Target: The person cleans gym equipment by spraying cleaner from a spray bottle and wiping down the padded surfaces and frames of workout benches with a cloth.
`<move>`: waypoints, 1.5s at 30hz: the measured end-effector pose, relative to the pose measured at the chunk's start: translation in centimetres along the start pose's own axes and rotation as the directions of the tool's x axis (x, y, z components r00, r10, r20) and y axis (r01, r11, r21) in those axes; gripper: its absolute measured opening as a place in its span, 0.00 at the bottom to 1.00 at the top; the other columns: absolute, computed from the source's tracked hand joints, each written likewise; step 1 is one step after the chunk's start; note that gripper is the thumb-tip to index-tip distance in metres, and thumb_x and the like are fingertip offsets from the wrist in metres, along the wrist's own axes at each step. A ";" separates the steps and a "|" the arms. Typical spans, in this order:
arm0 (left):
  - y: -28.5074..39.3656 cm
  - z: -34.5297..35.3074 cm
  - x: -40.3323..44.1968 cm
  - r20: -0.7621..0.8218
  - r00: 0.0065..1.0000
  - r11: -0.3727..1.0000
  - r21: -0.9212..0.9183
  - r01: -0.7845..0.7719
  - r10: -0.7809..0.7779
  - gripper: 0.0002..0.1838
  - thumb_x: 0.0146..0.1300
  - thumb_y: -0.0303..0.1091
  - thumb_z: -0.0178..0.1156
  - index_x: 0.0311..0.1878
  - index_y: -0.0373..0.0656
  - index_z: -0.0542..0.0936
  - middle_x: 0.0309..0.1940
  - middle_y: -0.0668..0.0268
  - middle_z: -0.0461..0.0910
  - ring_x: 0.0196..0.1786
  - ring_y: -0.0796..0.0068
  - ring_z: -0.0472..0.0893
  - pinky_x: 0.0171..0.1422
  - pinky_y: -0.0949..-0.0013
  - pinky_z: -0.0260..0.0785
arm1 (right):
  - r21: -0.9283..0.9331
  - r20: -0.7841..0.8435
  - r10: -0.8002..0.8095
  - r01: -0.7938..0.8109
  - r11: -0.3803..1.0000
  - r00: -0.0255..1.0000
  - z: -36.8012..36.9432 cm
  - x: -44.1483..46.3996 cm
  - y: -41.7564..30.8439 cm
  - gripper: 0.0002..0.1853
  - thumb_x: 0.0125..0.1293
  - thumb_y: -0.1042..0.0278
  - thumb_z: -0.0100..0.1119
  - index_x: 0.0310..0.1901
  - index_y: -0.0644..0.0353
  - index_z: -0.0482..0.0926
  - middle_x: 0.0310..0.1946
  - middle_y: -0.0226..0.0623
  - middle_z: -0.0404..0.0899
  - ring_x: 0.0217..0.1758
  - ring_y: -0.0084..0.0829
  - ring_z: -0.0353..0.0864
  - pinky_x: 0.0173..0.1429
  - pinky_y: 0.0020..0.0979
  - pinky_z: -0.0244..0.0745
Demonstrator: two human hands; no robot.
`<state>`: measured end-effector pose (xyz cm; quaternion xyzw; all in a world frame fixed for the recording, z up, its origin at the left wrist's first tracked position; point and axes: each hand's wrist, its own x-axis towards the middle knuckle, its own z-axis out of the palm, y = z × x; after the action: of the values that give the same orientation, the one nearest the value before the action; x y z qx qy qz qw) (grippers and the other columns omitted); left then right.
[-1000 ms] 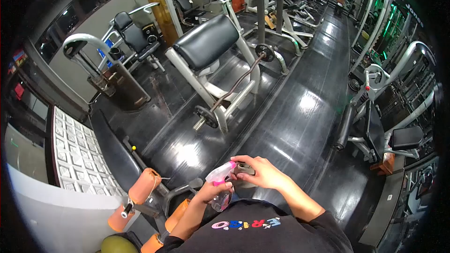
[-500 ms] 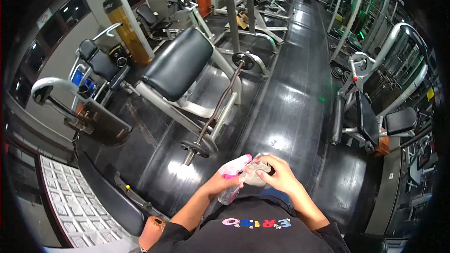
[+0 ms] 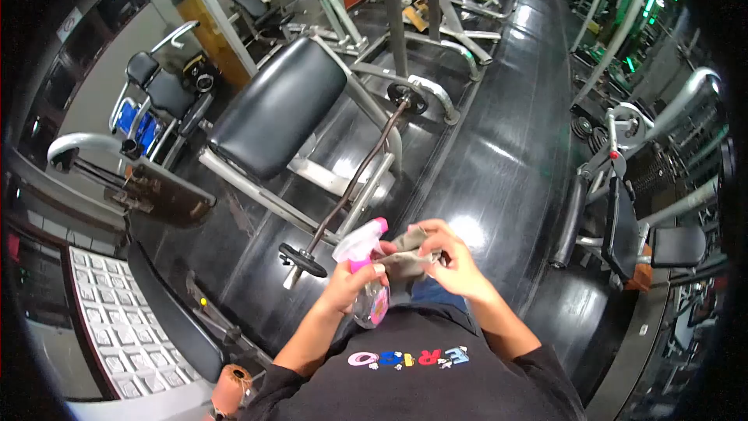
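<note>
My left hand is wrapped round the neck of a clear spray bottle with a pink and white trigger head, tilted up to the right. Some of its fingers also touch the near side of a greyish cloth. My right hand pinches the cloth's right part between thumb and fingers. The cloth hangs folded between both hands, in front of my black shirt.
Ahead stands a padded curl bench with a curved barbell across it. Machines line the left wall. A seated machine is at the right. An orange foam roller lies low left.
The hands rise slightly, and the cloth, bunched half a second ago, is spread more open between them. The bottle stays in my left hand. The camera view has shifted.
</note>
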<state>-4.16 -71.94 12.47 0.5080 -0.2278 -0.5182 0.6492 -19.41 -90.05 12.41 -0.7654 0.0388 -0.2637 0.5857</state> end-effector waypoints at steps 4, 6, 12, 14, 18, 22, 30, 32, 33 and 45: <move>3.0 3.6 4.5 -0.110 0.982 0.988 0.040 -0.151 0.155 0.31 0.57 0.33 0.63 0.64 0.33 0.71 0.52 0.57 0.78 0.39 0.73 0.81 0.44 0.70 0.75 | 0.117 0.121 -0.091 0.077 0.990 0.988 -5.7 5.9 0.9 0.10 0.52 0.78 0.63 0.39 0.58 0.80 0.67 0.50 0.65 0.64 0.44 0.74 0.64 0.39 0.69; 3.5 4.8 6.8 -0.091 0.973 0.977 0.058 -0.206 0.210 0.34 0.60 0.30 0.64 0.69 0.33 0.64 0.57 0.56 0.76 0.41 0.73 0.81 0.46 0.70 0.76 | 0.156 0.192 -0.055 0.025 0.987 0.980 -8.2 7.9 1.3 0.10 0.52 0.78 0.64 0.38 0.59 0.80 0.68 0.49 0.64 0.65 0.43 0.73 0.64 0.39 0.69; 4.5 6.3 10.4 0.035 0.952 0.923 0.236 -0.304 0.305 0.31 0.60 0.27 0.62 0.68 0.35 0.70 0.48 0.64 0.81 0.40 0.82 0.77 0.46 0.75 0.72 | 0.184 0.332 -0.083 0.022 0.983 0.940 -13.2 12.8 2.9 0.08 0.52 0.76 0.65 0.36 0.60 0.79 0.57 0.47 0.78 0.61 0.38 0.78 0.61 0.36 0.72; 4.5 5.7 10.8 0.082 0.950 0.899 0.307 -0.313 0.302 0.30 0.59 0.25 0.62 0.68 0.37 0.71 0.48 0.63 0.81 0.42 0.80 0.78 0.48 0.73 0.72 | 0.225 0.427 -0.064 -0.037 0.974 0.902 -13.5 13.8 3.5 0.08 0.54 0.75 0.66 0.36 0.60 0.79 0.55 0.47 0.80 0.60 0.38 0.79 0.60 0.36 0.72; 4.3 3.6 10.7 -0.032 0.954 0.881 0.395 -0.262 0.298 0.25 0.57 0.29 0.65 0.59 0.35 0.76 0.47 0.61 0.82 0.47 0.74 0.80 0.53 0.69 0.72 | 0.237 0.522 -0.049 -0.090 0.967 0.852 -12.2 15.5 5.5 0.08 0.58 0.72 0.66 0.37 0.61 0.77 0.47 0.44 0.84 0.49 0.34 0.83 0.53 0.33 0.75; 4.1 1.2 13.0 0.032 0.935 0.812 0.485 -0.323 0.353 0.24 0.54 0.29 0.67 0.56 0.35 0.77 0.46 0.64 0.82 0.44 0.77 0.78 0.50 0.72 0.71 | 0.071 0.519 0.083 -0.140 0.988 0.851 -12.2 17.4 5.3 0.07 0.58 0.74 0.66 0.37 0.63 0.78 0.37 0.39 0.83 0.40 0.27 0.81 0.47 0.30 0.75; 5.2 -3.1 21.5 0.141 0.959 0.928 0.253 -0.273 0.244 0.24 0.60 0.31 0.66 0.60 0.37 0.75 0.46 0.67 0.79 0.41 0.86 0.76 0.43 0.76 0.70 | -0.236 0.216 0.305 -0.254 0.938 0.928 -12.4 23.9 8.3 0.13 0.64 0.73 0.61 0.50 0.63 0.73 0.30 0.38 0.81 0.33 0.23 0.79 0.39 0.28 0.72; 5.6 -4.5 23.0 0.136 0.914 0.840 0.360 -0.406 0.383 0.21 0.58 0.33 0.66 0.54 0.40 0.78 0.52 0.62 0.78 0.51 0.71 0.77 0.55 0.67 0.69 | -0.180 0.214 0.244 -0.208 0.961 0.946 -11.2 25.2 10.1 0.17 0.65 0.73 0.60 0.54 0.63 0.71 0.33 0.38 0.82 0.36 0.25 0.81 0.42 0.28 0.74; 5.8 -5.1 23.8 0.138 0.882 0.783 0.413 -0.465 0.451 0.19 0.56 0.33 0.66 0.52 0.41 0.80 0.54 0.59 0.77 0.56 0.63 0.77 0.61 0.63 0.68 | -0.143 0.236 0.211 -0.180 0.973 0.949 -10.2 26.1 10.5 0.17 0.65 0.76 0.60 0.55 0.61 0.69 0.32 0.29 0.78 0.35 0.15 0.72 0.39 0.20 0.67; 12.3 -11.5 28.9 0.032 0.962 0.591 0.783 -0.193 0.271 0.22 0.50 0.37 0.68 0.48 0.36 0.80 0.47 0.55 0.78 0.48 0.53 0.80 0.53 0.59 0.72 | 0.297 0.720 0.305 -0.674 0.677 0.624 -8.0 34.0 23.1 0.34 0.60 0.68 0.69 0.66 0.58 0.66 0.61 0.40 0.75 0.63 0.28 0.73 0.67 0.34 0.67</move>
<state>21.14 -93.90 12.46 0.7275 -0.4641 -0.2553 0.4361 11.88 -116.77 4.83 -0.5641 -0.0135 0.1805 0.8056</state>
